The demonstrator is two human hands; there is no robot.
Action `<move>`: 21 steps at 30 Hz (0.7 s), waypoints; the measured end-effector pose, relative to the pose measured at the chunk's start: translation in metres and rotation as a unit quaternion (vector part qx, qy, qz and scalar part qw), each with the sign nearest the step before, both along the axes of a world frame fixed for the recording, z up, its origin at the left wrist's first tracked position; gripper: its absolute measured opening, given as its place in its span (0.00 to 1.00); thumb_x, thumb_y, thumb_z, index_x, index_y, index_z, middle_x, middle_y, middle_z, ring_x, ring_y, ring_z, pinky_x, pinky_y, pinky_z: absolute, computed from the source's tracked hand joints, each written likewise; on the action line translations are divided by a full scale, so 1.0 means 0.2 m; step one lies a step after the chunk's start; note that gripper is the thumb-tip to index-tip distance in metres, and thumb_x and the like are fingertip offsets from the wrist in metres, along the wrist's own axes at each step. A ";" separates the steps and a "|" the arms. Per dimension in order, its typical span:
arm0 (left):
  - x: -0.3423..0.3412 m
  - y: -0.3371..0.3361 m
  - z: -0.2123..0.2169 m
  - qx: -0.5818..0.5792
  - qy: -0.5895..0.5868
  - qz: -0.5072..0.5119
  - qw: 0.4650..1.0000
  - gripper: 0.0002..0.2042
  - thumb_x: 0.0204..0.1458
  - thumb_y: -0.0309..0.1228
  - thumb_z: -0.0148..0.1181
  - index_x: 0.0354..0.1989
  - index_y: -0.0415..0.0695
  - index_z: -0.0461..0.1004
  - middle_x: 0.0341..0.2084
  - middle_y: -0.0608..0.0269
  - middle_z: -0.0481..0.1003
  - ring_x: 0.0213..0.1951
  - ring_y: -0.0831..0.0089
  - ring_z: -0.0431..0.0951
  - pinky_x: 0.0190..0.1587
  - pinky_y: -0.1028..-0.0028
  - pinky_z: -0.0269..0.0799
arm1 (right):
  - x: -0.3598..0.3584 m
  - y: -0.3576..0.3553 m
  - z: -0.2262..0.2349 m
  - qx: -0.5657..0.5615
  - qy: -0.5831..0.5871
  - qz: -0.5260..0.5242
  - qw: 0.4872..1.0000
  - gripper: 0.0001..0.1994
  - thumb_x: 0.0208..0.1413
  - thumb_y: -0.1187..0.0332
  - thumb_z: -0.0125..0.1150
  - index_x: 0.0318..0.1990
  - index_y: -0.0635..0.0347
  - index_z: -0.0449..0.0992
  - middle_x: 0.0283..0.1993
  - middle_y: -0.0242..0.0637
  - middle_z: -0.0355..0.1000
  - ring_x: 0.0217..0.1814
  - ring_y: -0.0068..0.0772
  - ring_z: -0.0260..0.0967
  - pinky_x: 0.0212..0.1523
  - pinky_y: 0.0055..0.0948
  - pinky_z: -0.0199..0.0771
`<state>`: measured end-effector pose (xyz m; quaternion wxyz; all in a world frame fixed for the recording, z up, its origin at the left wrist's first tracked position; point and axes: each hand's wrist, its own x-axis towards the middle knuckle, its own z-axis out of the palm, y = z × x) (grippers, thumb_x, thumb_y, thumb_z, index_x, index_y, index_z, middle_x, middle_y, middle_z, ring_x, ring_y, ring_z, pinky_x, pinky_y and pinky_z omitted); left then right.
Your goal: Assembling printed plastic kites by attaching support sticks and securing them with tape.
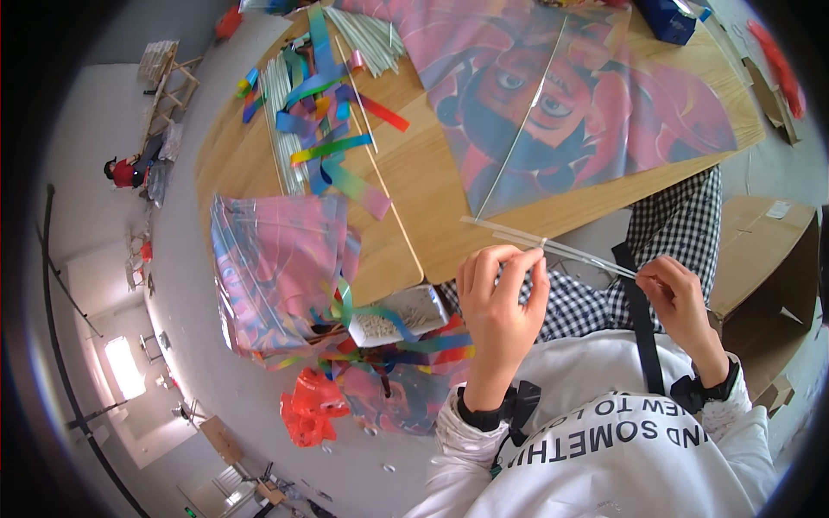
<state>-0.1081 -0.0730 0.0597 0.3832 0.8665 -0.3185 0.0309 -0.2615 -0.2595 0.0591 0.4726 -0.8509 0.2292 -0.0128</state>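
Observation:
Several thin, translucent rods stretch between my hands, above my lap and near the table's edge. My left hand pinches them around their middle with thumb and fingertips. The other end sits in the closed fingers of my right hand. Beyond them, a large pink and blue printed kite sheet lies spread on the wooden table. One slim rod runs across the sheet's printed figure, its near end close to the rods I hold.
Colourful ribbons and bundles of pale sticks cover the table's far left. A stack of folded printed sheets hangs at its left edge beside a white box of small pieces. A cardboard box stands at my right; a red bag sits lower left.

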 end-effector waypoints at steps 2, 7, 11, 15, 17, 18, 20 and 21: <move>0.04 -0.09 -0.09 -0.001 0.001 -0.015 1.000 0.09 0.42 0.23 0.65 0.34 0.43 0.77 0.35 0.60 0.74 0.41 0.60 0.74 0.47 0.68 0.68 | -0.03 -0.07 -0.03 -0.015 -0.014 -0.034 0.999 0.02 0.53 0.80 0.57 0.33 0.67 0.71 0.28 0.38 0.67 0.22 0.25 0.62 0.23 0.22 0.60; 0.01 -0.42 -0.29 0.071 0.003 -0.153 0.986 0.32 0.43 0.32 0.67 0.58 0.37 0.62 0.56 0.47 0.63 0.59 0.53 0.63 0.61 0.59 0.59 | -0.08 -0.27 -0.05 -0.058 -0.045 -0.128 0.989 0.02 0.55 0.81 0.56 0.32 0.67 0.69 0.26 0.34 0.64 0.22 0.18 0.56 0.22 0.20 0.55; -0.05 -0.74 -0.45 0.140 -0.079 -0.200 0.966 0.35 0.50 0.32 0.58 0.66 0.36 0.52 0.65 0.47 0.53 0.68 0.54 0.51 0.68 0.57 0.47 | -0.13 -0.39 -0.02 -0.091 -0.074 -0.184 0.976 0.02 0.56 0.79 0.56 0.32 0.66 0.70 0.25 0.31 0.62 0.22 0.17 0.53 0.22 0.19 0.52; -0.05 -0.97 -0.54 0.151 -0.153 -0.189 0.958 0.28 0.54 0.30 0.49 0.64 0.36 0.55 0.64 0.50 0.56 0.67 0.57 0.52 0.68 0.58 0.49 | -0.21 -0.46 0.00 -0.120 -0.066 -0.219 0.966 0.02 0.56 0.78 0.57 0.32 0.66 0.70 0.24 0.30 0.61 0.21 0.16 0.51 0.22 0.19 0.50; -0.06 -1.03 -0.56 0.122 -0.180 -0.186 0.958 0.26 0.53 0.30 0.52 0.62 0.37 0.61 0.59 0.54 0.63 0.63 0.59 0.60 0.66 0.59 0.51 | -0.24 -0.47 0.03 -0.141 -0.052 -0.229 0.962 0.03 0.56 0.78 0.57 0.32 0.66 0.70 0.23 0.29 0.61 0.21 0.16 0.51 0.22 0.19 0.50; -0.07 -1.04 -0.56 0.120 -0.182 -0.186 0.958 0.26 0.53 0.30 0.52 0.62 0.37 0.61 0.59 0.54 0.63 0.63 0.59 0.60 0.66 0.59 0.51 | -0.26 -0.49 0.03 -0.143 -0.054 -0.231 0.961 0.03 0.56 0.78 0.57 0.32 0.66 0.70 0.23 0.29 0.61 0.21 0.16 0.51 0.22 0.19 0.50; -0.11 -1.04 -0.56 0.109 -0.209 -0.215 0.948 0.28 0.50 0.34 0.57 0.60 0.37 0.62 0.56 0.56 0.67 0.62 0.61 0.62 0.65 0.61 0.54 | -0.30 -0.52 0.01 -0.130 -0.059 -0.244 0.959 0.03 0.56 0.78 0.57 0.32 0.66 0.70 0.23 0.28 0.60 0.21 0.15 0.50 0.21 0.19 0.49; -0.11 -1.03 -0.54 0.083 -0.213 -0.221 0.948 0.31 0.45 0.37 0.63 0.58 0.37 0.65 0.51 0.57 0.69 0.58 0.62 0.65 0.61 0.63 0.58 | -0.30 -0.52 0.01 -0.131 -0.062 -0.246 0.958 0.03 0.56 0.78 0.57 0.32 0.66 0.70 0.23 0.28 0.60 0.21 0.15 0.50 0.21 0.19 0.49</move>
